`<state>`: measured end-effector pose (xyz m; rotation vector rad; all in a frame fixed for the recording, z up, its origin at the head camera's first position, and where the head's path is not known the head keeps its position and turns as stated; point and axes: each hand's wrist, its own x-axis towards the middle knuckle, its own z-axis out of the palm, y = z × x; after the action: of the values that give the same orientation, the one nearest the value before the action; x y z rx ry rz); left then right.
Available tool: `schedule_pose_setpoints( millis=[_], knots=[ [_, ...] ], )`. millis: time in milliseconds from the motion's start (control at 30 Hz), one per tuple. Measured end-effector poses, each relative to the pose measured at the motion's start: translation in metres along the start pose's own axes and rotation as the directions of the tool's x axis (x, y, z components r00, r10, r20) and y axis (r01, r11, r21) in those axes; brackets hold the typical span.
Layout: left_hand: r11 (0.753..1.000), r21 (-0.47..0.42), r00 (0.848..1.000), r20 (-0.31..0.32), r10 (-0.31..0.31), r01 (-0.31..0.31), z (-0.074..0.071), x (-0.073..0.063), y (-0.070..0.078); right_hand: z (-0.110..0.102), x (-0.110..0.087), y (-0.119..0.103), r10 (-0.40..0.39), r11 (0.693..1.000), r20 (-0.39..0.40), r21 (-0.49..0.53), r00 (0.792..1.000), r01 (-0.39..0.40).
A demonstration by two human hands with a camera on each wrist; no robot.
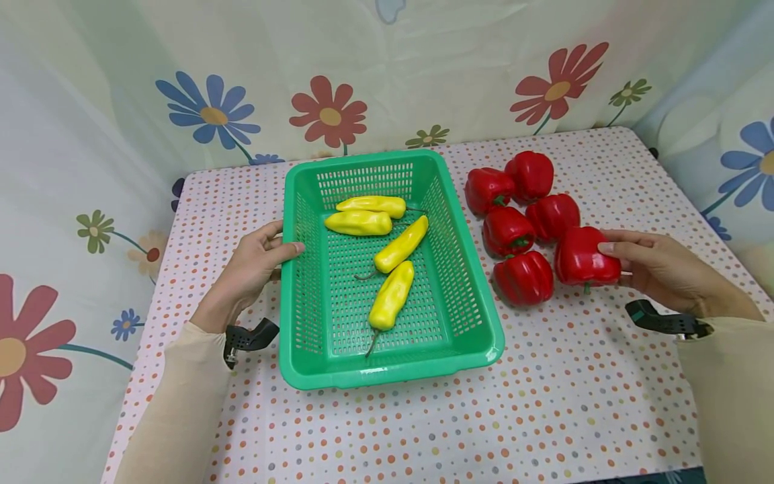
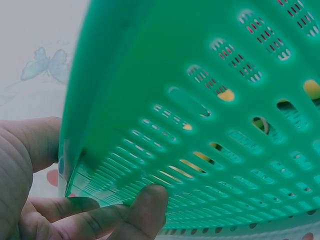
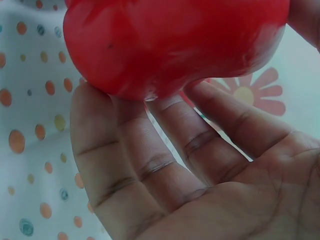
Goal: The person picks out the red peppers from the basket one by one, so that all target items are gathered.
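A green plastic basket [image 1: 393, 378] stands mid-table, with several yellow peppers [image 1: 392, 296] lying on its slotted floor. My left hand [image 1: 256, 265] grips the basket's left rim, thumb over the edge and fingers beneath it on the outer wall, as the left wrist view also shows. On the right, my right hand [image 1: 659, 265] holds a red bell pepper [image 1: 583, 255] between thumb and fingertips. In the right wrist view the fingers [image 3: 150, 150] reach under that bell pepper. Its lower end faces the near side in the head view.
Several more red bell peppers [image 1: 525, 277] are grouped between the basket's right wall and my right hand. A dotted cloth covers the table [image 1: 375, 437]. Flower-patterned curtains [image 1: 471, 74] hang behind and at both sides.
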<state>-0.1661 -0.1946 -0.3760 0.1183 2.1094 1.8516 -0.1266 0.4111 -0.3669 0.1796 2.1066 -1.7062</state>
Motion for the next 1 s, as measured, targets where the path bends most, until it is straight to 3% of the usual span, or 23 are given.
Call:
schedule_pose_setpoints(
  millis=[667, 1000],
  knots=[
    [1.0, -0.002, 1.0, -0.001, 0.006, -0.006, 0.0, 0.0, 0.0, 0.001, 0.009, 0.01, 0.076, 0.994, 0.006, -0.081, 0.997, -0.075],
    [1.0, 0.009, 1.0, 0.009, 0.018, -0.018, 0.0, -0.001, 0.002, 0.004, 0.012, 0.013, 0.063, 0.99, 0.004, -0.124, 0.998, -0.062]
  ],
)
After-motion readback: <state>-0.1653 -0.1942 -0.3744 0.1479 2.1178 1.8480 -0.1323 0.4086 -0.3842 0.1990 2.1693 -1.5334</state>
